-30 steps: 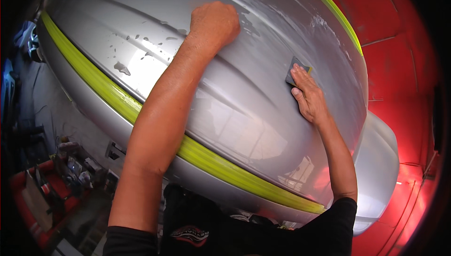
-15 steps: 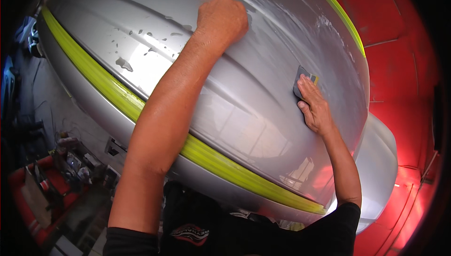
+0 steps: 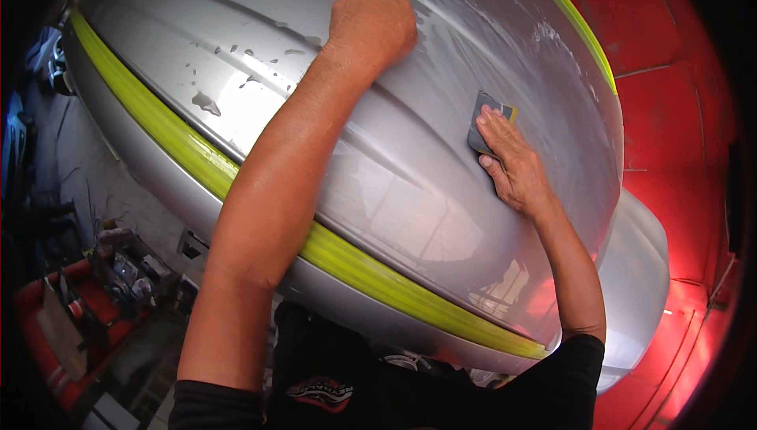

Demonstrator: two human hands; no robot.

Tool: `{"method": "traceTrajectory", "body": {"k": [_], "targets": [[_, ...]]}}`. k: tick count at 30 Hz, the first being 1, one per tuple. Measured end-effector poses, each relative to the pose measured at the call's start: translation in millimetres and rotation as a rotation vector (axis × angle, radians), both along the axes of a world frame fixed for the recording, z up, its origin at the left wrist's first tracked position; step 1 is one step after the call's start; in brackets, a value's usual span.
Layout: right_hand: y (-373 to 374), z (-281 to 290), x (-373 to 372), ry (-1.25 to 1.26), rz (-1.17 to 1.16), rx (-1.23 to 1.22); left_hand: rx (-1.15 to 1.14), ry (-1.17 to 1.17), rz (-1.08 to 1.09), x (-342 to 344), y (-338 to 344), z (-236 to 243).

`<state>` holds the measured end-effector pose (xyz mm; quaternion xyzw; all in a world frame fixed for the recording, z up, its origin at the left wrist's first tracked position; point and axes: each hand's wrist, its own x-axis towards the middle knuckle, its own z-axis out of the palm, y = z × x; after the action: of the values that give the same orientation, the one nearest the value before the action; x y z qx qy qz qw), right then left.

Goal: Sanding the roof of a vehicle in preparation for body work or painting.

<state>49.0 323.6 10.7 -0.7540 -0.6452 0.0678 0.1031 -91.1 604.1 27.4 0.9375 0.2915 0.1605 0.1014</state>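
Across the view curves a silver car roof (image 3: 441,186), wet and streaked with whitish residue on its far right part. Under the flat fingers of my right hand (image 3: 514,163) lies a dark grey sanding pad (image 3: 479,125) with a yellowish edge, pressed against the roof. My thumb rests along its near side. Further to the left and farther away, my left hand (image 3: 373,26) is closed in a fist on the roof. Its fingers face away, so anything inside it is hidden.
Yellow-green masking tape (image 3: 371,288) runs along the near roof edge, and another tape strip (image 3: 572,16) follows the far edge. Water drops (image 3: 206,104) dot the left part. At lower left stands a red tray (image 3: 35,304) with tools and bottles. A red surface (image 3: 662,130) lies to the right.
My right hand has slid the sanding pad to the left and slightly farther away across the roof. The left fist stays almost in place.
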Motion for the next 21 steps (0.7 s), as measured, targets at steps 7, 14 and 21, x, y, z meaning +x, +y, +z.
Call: {"method": "traceTrajectory", "body": {"k": [7, 14, 21], "targets": [[140, -18, 8, -0.065, 0.101, 0.225, -0.005, 0.044, 0.007, -1, -1, 0], [3, -11, -7, -0.014, 0.103, 0.125, 0.008, 0.043, 0.007, 1, 1, 1], [142, -19, -6, -0.018, 0.125, 0.201, -0.049, -0.052, 0.023, 3, 2, -3]]}}
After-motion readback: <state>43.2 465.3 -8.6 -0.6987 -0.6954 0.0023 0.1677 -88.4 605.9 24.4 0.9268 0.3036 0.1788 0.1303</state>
